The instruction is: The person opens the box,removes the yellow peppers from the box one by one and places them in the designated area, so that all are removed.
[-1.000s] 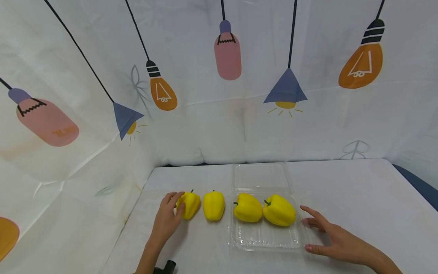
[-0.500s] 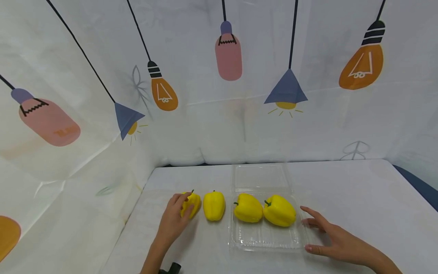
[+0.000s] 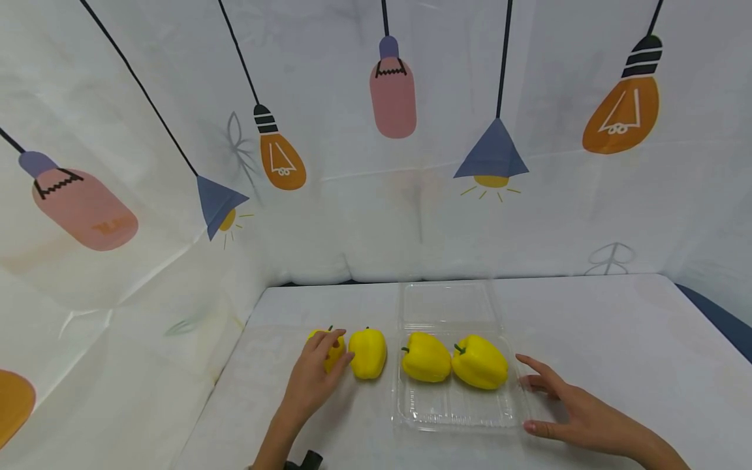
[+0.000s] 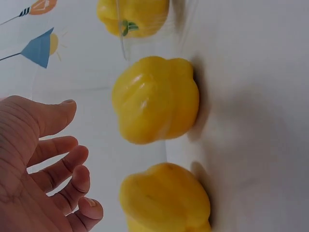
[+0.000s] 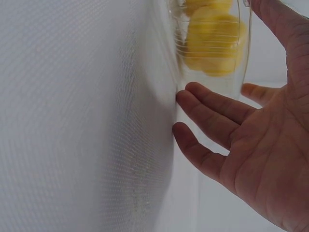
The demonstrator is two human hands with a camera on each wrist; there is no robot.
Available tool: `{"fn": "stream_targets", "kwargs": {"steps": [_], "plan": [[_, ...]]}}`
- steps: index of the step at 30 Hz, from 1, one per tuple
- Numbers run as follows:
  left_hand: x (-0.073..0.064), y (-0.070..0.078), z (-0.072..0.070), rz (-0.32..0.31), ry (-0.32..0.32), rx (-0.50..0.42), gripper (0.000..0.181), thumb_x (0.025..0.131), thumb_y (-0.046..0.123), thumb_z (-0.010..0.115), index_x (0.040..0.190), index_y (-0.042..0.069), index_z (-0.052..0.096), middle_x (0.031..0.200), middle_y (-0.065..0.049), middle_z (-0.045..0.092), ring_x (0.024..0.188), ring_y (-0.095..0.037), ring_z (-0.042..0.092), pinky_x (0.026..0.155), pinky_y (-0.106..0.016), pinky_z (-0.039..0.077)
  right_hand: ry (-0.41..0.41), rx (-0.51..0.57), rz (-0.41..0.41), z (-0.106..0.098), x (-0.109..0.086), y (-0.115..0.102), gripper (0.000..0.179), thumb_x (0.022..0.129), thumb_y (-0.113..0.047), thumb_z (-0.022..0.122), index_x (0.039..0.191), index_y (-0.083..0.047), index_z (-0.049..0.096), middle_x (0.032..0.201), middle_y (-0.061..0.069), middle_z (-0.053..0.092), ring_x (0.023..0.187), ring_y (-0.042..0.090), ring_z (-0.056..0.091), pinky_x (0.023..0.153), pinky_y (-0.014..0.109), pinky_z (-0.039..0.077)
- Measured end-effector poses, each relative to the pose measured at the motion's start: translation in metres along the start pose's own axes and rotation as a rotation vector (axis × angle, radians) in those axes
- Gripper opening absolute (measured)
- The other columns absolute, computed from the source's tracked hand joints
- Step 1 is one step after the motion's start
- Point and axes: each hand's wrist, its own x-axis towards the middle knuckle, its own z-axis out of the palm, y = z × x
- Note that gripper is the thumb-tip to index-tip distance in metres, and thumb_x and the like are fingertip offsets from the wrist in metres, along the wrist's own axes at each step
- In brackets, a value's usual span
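My left hand (image 3: 311, 382) hovers in front of the leftmost yellow bell pepper (image 3: 336, 352) and partly hides it. Its fingers are loosely bent and apart from the peppers in the left wrist view. Just right of the thumb stands a second yellow bell pepper (image 3: 368, 354), upright on the table. Two more, a left pepper (image 3: 425, 358) and a right pepper (image 3: 480, 362), lie side by side in a clear plastic clamshell box (image 3: 423, 408) with its lid laid back. At the box's right side, my right hand (image 3: 578, 418) is spread, thumb and fingers along the edge.
A white-covered table (image 3: 611, 333) carries everything. Behind and left hangs a white sheet (image 3: 352, 215) printed with lamps and bulbs. A small black object (image 3: 311, 460) shows at the left wrist. The box's flat clear lid (image 3: 446, 303) extends toward the back.
My left hand has moved right across the leftmost pepper, its thumb nearing the second one. The peppers, the box and my right hand have stayed in place.
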Motion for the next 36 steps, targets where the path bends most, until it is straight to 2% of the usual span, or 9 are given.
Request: {"fn": "stream_targets", "kwargs": {"steps": [5, 13, 16, 19, 22, 26, 32, 36], "plan": [[0.002, 0.011, 0.005, 0.011, -0.033, -0.014, 0.044, 0.083, 0.033, 0.072, 0.123, 0.017, 0.059, 0.095, 0.003, 0.056, 0.082, -0.012, 0.050, 0.069, -0.024, 0.046, 0.003, -0.006, 0.001, 0.000, 0.000, 0.000, 0.089, 0.084, -0.047, 0.066, 0.150, -0.026, 0.010, 0.132, 0.011, 0.052, 0.110, 0.027, 0.055, 0.083, 0.053, 0.047], [0.005, 0.027, 0.012, -0.005, -0.096, 0.012, 0.050, 0.083, 0.039, 0.071, 0.127, 0.019, 0.056, 0.096, 0.009, 0.054, 0.083, -0.013, 0.050, 0.070, -0.023, 0.046, -0.008, 0.017, 0.023, 0.000, 0.001, -0.002, 0.090, 0.083, -0.047, 0.067, 0.150, -0.025, 0.010, 0.132, 0.014, 0.052, 0.111, 0.033, 0.054, 0.083, 0.057, 0.046], [0.006, 0.031, 0.015, 0.023, -0.096, 0.013, 0.051, 0.082, 0.038, 0.072, 0.126, 0.018, 0.056, 0.097, 0.009, 0.055, 0.084, -0.010, 0.049, 0.073, -0.024, 0.047, -0.006, 0.003, 0.017, 0.000, 0.001, -0.002, 0.090, 0.083, -0.047, 0.066, 0.150, -0.025, 0.010, 0.132, 0.012, 0.053, 0.111, 0.031, 0.055, 0.083, 0.054, 0.047], [0.006, 0.035, 0.019, 0.080, -0.091, 0.023, 0.051, 0.082, 0.038, 0.072, 0.125, 0.016, 0.056, 0.096, 0.008, 0.057, 0.085, -0.008, 0.048, 0.075, -0.026, 0.046, -0.004, -0.006, 0.011, 0.000, 0.001, -0.002, 0.090, 0.083, -0.047, 0.066, 0.150, -0.025, 0.010, 0.132, 0.012, 0.053, 0.111, 0.030, 0.055, 0.083, 0.053, 0.048], [0.007, 0.040, 0.024, 0.113, -0.105, 0.032, 0.051, 0.082, 0.040, 0.071, 0.125, 0.016, 0.056, 0.096, 0.007, 0.057, 0.087, -0.008, 0.048, 0.076, -0.027, 0.045, -0.008, 0.003, 0.010, 0.000, 0.001, -0.002, 0.090, 0.084, -0.047, 0.066, 0.150, -0.025, 0.009, 0.132, 0.012, 0.052, 0.112, 0.033, 0.054, 0.083, 0.053, 0.048], [0.009, 0.047, 0.028, 0.107, -0.140, 0.028, 0.052, 0.084, 0.042, 0.069, 0.127, 0.019, 0.054, 0.098, 0.008, 0.058, 0.094, -0.009, 0.049, 0.080, -0.028, 0.047, -0.013, 0.022, 0.010, 0.000, 0.001, -0.002, 0.090, 0.084, -0.047, 0.066, 0.150, -0.024, 0.009, 0.132, 0.014, 0.052, 0.112, 0.037, 0.054, 0.083, 0.056, 0.047], [0.012, 0.055, 0.032, 0.103, -0.166, 0.006, 0.052, 0.085, 0.043, 0.067, 0.129, 0.020, 0.053, 0.101, 0.007, 0.059, 0.100, -0.012, 0.050, 0.085, -0.031, 0.047, -0.011, 0.009, 0.023, 0.000, 0.001, -0.002, 0.090, 0.083, -0.047, 0.066, 0.150, -0.025, 0.010, 0.132, 0.013, 0.052, 0.111, 0.030, 0.055, 0.083, 0.055, 0.047], [0.013, 0.057, 0.036, 0.121, -0.166, 0.003, 0.053, 0.085, 0.044, 0.067, 0.129, 0.018, 0.053, 0.101, 0.009, 0.058, 0.099, -0.011, 0.050, 0.081, -0.030, 0.047, -0.008, -0.001, 0.018, -0.001, 0.001, -0.002, 0.090, 0.083, -0.048, 0.066, 0.150, -0.024, 0.010, 0.132, 0.012, 0.053, 0.110, 0.027, 0.055, 0.083, 0.053, 0.048]]}}
